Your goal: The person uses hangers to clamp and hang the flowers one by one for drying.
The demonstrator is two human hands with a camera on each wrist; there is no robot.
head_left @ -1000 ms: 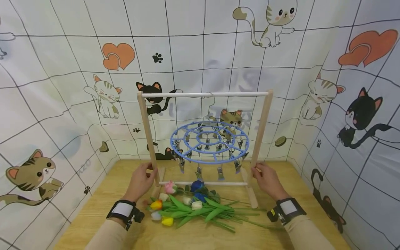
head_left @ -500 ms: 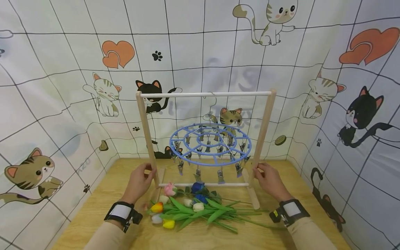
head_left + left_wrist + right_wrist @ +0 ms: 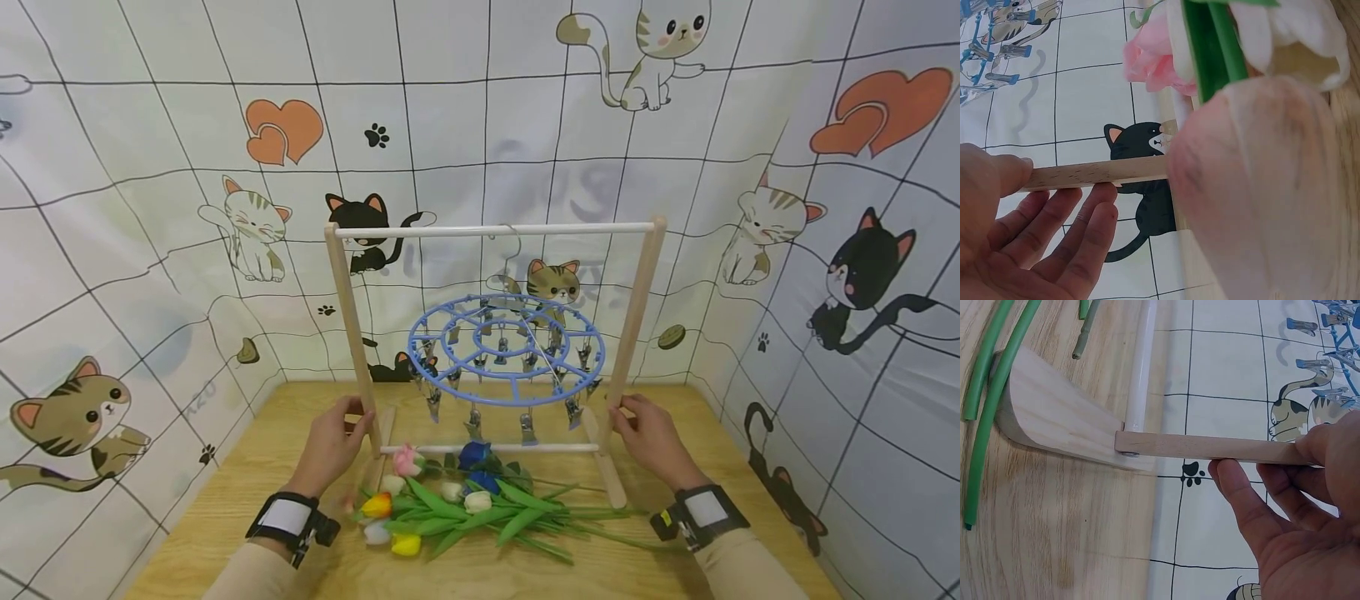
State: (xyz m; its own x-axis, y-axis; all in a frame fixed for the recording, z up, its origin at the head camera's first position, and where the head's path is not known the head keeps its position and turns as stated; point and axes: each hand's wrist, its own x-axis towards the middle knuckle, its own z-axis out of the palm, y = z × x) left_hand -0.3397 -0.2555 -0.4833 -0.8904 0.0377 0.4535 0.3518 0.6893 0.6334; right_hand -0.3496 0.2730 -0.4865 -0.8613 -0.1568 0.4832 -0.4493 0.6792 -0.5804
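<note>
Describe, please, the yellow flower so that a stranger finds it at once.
Find the wooden rack on the table. Before its lower bar lies a bunch of flowers; go to the bunch's near left side. The yellow flower there is wholly yellow, unlike the orange-and-yellow one just beyond it.

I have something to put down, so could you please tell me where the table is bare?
Bare table lies on the near side of the flowers and left of the left hand. It is crowded just in front of the low white bar, where the flowers bunch.
</note>
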